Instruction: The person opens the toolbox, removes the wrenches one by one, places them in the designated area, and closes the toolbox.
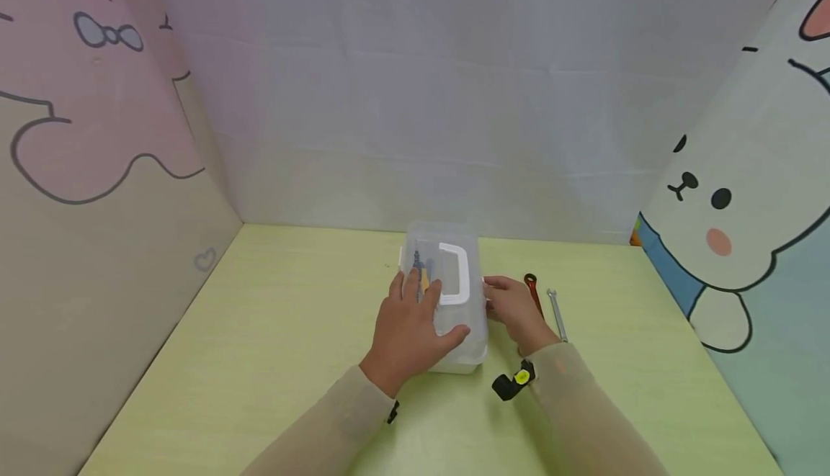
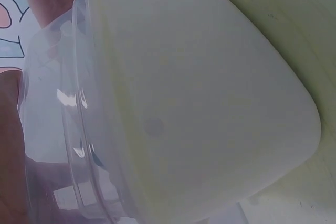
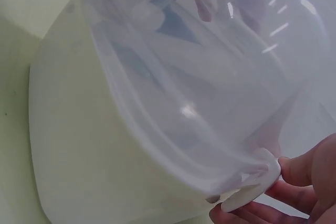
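A storage box [image 1: 457,343] with a white base and a clear lid stands on the table, a white handle [image 1: 464,274] on its top. Through the lid, blue and yellow items [image 1: 424,279] show inside. My left hand [image 1: 411,328] rests on the lid with its fingers spread. At the box's right side, my right hand [image 1: 514,308] pinches a white side latch [image 3: 254,187] between thumb and fingers. In the right wrist view the latch is angled out from the lid's rim. The left wrist view shows the box's white base [image 2: 210,93] from close by.
Right of the box, beside my right forearm, lie a red wrench [image 1: 532,285] and a silver wrench [image 1: 556,313]. The pale yellow-green table [image 1: 292,303] meets a plain light backdrop [image 1: 415,101] behind the box. Cartoon-printed panels [image 1: 746,245] flank both sides.
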Motion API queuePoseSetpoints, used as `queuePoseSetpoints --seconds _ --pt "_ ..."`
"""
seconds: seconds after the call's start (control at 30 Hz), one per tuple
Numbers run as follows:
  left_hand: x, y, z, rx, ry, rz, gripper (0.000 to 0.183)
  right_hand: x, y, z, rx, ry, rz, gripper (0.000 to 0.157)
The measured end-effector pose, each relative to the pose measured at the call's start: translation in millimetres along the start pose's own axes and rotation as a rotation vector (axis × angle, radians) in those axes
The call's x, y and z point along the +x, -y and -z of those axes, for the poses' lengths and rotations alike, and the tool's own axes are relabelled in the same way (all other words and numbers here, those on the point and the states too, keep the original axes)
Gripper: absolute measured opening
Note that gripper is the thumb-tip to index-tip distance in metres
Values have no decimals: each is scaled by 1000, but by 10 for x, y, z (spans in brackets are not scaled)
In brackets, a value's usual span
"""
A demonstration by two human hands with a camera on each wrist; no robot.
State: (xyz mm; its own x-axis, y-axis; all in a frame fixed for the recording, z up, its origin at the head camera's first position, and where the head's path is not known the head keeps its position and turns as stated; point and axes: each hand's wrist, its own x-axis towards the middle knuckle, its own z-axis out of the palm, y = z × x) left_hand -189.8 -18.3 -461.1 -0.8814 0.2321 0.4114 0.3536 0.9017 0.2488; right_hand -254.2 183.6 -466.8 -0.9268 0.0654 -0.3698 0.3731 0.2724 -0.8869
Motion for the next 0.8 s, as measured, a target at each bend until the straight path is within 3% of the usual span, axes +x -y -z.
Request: queuePoseSetpoints --seconds 0.17,0.8 --pt "4 5 -5 -2 -5 -8 81 10 -46 -21 62 11 38 39" --pt "-24 38 10 -35 33 12 85 5 -169 -87 9 -34 140 42"
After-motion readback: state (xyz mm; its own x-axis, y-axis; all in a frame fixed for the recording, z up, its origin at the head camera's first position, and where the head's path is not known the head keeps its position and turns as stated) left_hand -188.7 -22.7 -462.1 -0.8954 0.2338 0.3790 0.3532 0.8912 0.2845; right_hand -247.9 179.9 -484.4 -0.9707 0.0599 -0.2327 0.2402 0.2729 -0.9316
